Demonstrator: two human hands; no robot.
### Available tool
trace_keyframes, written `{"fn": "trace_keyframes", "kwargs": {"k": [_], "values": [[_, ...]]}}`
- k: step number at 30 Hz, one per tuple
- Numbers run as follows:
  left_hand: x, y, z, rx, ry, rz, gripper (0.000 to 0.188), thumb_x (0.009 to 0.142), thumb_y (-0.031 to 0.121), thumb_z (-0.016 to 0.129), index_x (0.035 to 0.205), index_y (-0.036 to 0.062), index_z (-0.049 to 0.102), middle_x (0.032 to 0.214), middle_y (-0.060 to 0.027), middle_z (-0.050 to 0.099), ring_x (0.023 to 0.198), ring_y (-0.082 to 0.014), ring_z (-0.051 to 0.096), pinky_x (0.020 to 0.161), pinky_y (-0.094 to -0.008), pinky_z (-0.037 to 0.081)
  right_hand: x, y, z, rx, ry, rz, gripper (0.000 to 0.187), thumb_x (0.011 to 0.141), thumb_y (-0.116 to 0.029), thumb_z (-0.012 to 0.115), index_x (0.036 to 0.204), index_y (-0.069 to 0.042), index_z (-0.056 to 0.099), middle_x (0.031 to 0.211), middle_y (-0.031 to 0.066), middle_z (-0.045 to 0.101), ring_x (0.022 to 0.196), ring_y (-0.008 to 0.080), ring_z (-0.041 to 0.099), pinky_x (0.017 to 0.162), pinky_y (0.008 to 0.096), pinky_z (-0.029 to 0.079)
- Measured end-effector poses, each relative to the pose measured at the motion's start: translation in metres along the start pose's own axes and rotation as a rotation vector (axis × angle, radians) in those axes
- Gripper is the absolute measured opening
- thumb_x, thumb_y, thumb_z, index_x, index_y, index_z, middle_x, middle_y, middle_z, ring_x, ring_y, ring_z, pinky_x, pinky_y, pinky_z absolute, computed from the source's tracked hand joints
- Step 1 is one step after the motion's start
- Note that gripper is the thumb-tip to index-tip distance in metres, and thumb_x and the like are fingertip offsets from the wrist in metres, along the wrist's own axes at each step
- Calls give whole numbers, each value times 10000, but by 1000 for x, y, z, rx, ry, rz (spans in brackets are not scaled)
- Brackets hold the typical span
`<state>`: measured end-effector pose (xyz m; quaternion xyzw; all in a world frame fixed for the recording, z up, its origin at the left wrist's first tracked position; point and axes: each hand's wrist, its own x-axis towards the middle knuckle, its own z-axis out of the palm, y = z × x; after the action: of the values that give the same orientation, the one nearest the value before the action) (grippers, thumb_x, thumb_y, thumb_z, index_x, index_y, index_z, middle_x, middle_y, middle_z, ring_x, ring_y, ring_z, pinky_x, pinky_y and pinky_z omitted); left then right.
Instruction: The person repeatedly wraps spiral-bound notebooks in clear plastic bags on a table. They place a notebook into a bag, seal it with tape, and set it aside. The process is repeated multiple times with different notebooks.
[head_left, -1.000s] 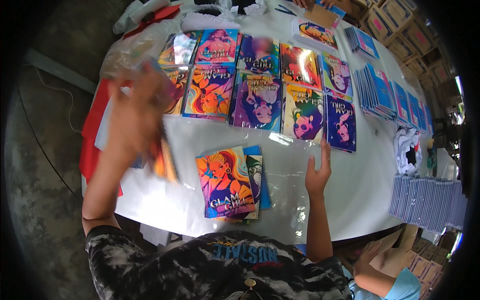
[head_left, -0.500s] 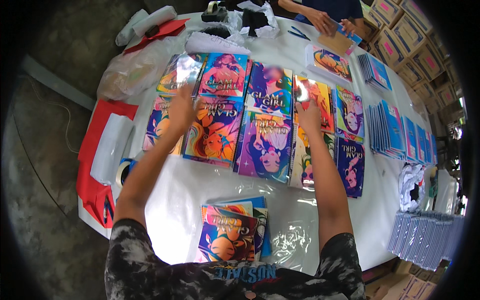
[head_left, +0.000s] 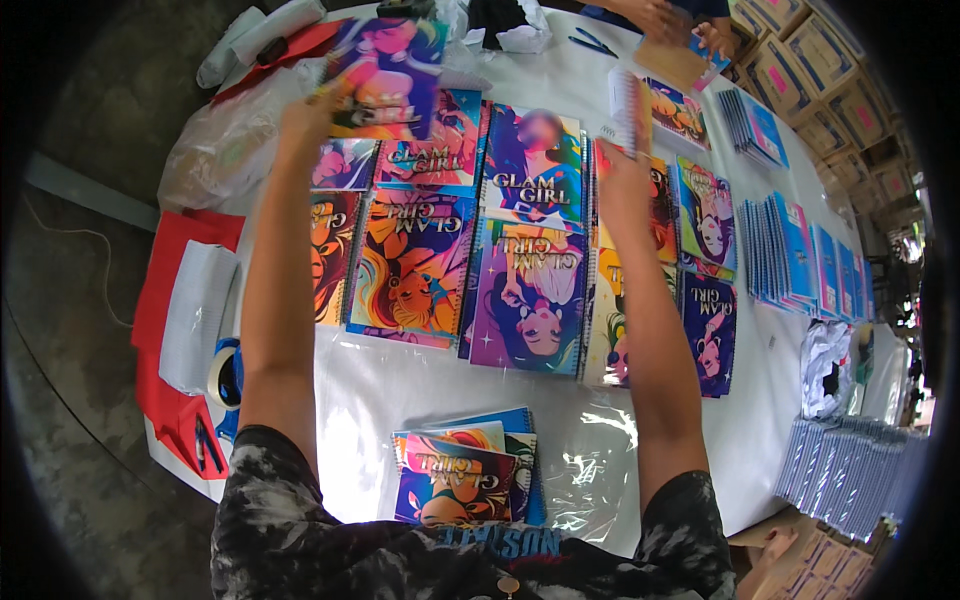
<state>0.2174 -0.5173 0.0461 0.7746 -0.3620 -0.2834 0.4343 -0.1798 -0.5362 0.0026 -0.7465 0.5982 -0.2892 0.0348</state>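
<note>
My left hand (head_left: 307, 122) grips a spiral notebook (head_left: 388, 75) by its edge and holds it up above the far-left stacks; its cover is a blurred, colourful drawn figure. At the right, my right hand (head_left: 622, 178) has its fingers closed on another spiral notebook (head_left: 633, 112), tipped up almost edge-on over an orange-red stack. Between my hands, several illustrated notebooks lie in two rows, among them a dark-blue and pink one (head_left: 535, 165) and a purple one (head_left: 528, 300). Close to my body sits a small loose pile of notebooks (head_left: 455, 480).
Clear plastic film (head_left: 590, 470) lies near me. Rolls of tape (head_left: 228, 372) and red sheets (head_left: 160, 300) are at the left. Blue notebooks (head_left: 775, 255) and a tall notebook stack (head_left: 845, 470) stand right. Another person's hands (head_left: 655, 20) hold a notebook across the table; cartons (head_left: 800, 60) are beyond.
My left hand has risen away from the far-left stack with a notebook. My right hand has lifted a notebook up on edge. Another person's hand now shows at lower right.
</note>
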Motion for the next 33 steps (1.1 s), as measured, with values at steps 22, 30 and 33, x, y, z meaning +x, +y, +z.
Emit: {"fn": "trace_keyframes", "kwargs": {"k": [22, 30, 33], "values": [[-391, 4, -77, -799, 377, 313, 268, 955, 173, 449, 1183, 32, 443, 940, -53, 556, 786, -125, 562, 667, -257, 477, -1, -101, 64, -79, -638, 395, 871, 675, -537, 673, 1360, -77, 394, 1505, 188, 49, 1374, 417, 27, 1036, 655, 54], [-552, -149, -48, 479, -60, 116, 223, 805, 117, 661, 938, -10, 535, 1041, -166, 517, 974, -270, 471, 831, -385, 392, -7, -95, 56, 52, -732, 274, 848, 674, -567, 681, 1321, -71, 446, 1489, 192, 127, 1362, 426, 98, 1047, 640, 88], [-567, -125, -48, 306, 53, 10, 254, 792, 126, 665, 955, -22, 536, 1178, -210, 422, 1076, -357, 417, 914, -426, 346, -16, -87, 66, -22, -591, 296, 863, 669, -593, 673, 1320, -73, 449, 1491, 196, 115, 1360, 429, 99, 1026, 667, 94]]}}
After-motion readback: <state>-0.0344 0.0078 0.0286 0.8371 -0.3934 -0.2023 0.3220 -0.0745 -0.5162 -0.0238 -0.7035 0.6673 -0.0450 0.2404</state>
